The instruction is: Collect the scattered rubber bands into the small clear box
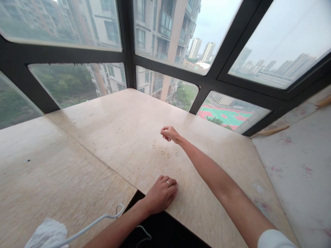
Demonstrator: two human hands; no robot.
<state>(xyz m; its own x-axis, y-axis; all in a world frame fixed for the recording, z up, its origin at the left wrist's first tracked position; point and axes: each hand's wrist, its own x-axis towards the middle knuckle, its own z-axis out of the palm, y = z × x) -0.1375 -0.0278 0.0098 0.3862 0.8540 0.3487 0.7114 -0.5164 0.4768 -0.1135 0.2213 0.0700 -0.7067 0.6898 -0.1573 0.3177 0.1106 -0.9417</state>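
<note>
Several small, thin yellowish rings lie flat in a loose arc on the stone sill, among them a ring point(162, 152) near the middle and a ring point(176, 154) at the right end. Just beyond the arc, my right hand point(169, 133) is closed in a pinch over the stone. What its fingertips hold, if anything, cannot be made out. Closer to me, my left hand point(163, 193) rests at the sill's front edge, fingers curled under and their tips hidden. It wears a silver finger ring point(168, 184).
The pale stone sill point(108, 124) runs back to dark window frames point(130, 69). At lower left are a white cable point(95, 220) and crumpled white tissue point(49, 232). A small dark object point(28, 161) lies at far left. Below the front edge is a dark gap point(168, 232).
</note>
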